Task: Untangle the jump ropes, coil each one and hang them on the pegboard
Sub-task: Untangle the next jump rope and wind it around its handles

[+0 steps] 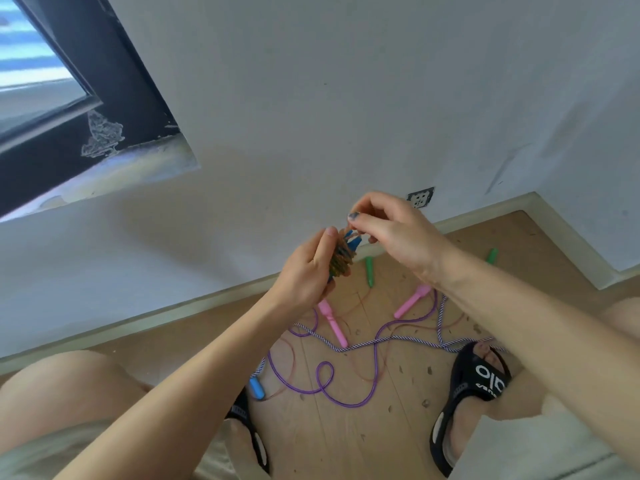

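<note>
Left hand [306, 271]: held up above the floor, fingers curled round a bundle [341, 258] of brownish rope wound over blue handles.
Right hand [388, 230]: just beside the left, fingertips pinching the rope end at the top of the bundle; thumb and forefinger closed on it.
Bundle: in the air between both hands, in front of the skirting where the wall meets the floor.
Purple rope [325, 382]: loose on the wooden floor [346, 438], looping between the person's feet.
Striped rope [388, 339]: lies across the purple one, running toward the right sandal [474, 393].
Pink handles: two on the floor, one [333, 322] below the left hand, the other [412, 301] under the right wrist.
Green handles: one [369, 271] by the skirting, another [491, 256] toward the floor's far right corner.
Blue handle [257, 388]: on the floor, just beside the left sandal [247, 431].
Thin brown rope: trails over the floor among the others; its path is hard to follow.
Socket [420, 198]: low on the wall, behind the right hand.
</note>
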